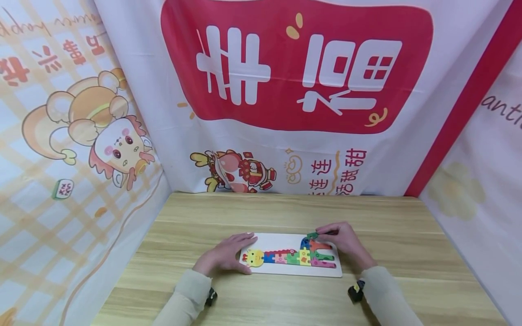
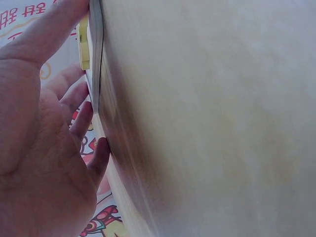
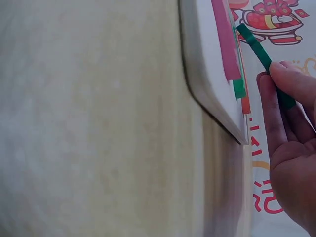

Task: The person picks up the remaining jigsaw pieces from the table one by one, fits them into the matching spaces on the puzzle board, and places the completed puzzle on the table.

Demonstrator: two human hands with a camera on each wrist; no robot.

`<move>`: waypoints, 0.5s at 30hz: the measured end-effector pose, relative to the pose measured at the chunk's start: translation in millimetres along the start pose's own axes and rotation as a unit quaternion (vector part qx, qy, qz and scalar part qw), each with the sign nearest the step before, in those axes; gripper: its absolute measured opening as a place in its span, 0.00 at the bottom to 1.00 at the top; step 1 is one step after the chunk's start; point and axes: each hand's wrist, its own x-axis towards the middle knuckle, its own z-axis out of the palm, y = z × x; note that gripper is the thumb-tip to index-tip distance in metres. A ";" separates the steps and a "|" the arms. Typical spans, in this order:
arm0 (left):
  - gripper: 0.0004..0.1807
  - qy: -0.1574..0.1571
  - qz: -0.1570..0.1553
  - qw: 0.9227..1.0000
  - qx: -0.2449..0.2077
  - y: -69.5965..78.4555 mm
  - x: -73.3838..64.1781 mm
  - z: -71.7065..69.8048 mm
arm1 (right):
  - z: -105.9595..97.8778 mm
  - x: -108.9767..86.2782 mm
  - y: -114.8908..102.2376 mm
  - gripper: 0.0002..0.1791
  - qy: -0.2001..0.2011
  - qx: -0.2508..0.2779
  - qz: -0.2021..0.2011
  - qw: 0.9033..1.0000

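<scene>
A white puzzle board (image 1: 281, 241) lies on the table, bearing a colourful giraffe (image 1: 292, 258) of interlocking pieces with its yellow head at the left. My left hand (image 1: 224, 254) spans the board's left end, thumb at the near corner and fingers at the far one. In the left wrist view those fingers (image 2: 79, 123) are fairly straight along the edge. Above the giraffe's hindquarters my right hand (image 1: 344, 239) pinches a green puzzle piece (image 1: 312, 236). The right wrist view has this green piece (image 3: 256, 49) tilted between thumb and fingers, raised over the board, its rear part hidden by them.
The wood-grain table (image 1: 285, 301) runs back to a printed cloth (image 1: 379, 167), with more cloth at both sides. Black wrist devices (image 1: 356, 292) sit at both sleeves. Pink, green and orange leg pieces (image 3: 227, 49) stand slightly above the board's surface.
</scene>
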 end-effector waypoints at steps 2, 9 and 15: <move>0.58 0.000 0.001 1.000 0.003 -0.3 0.2 -0.1 | 0.3 0.5 0.5 0.11 0.002 -0.005 0.002 1.000; 0.58 0.000 0.000 1.000 0.005 -0.9 0.8 -0.2 | -0.6 1.0 1.9 0.10 0.004 -0.019 0.014 1.000; 0.58 0.003 0.004 1.000 0.003 1.0 -0.7 -0.2 | -0.4 1.0 3.3 0.10 0.006 -0.038 0.024 0.999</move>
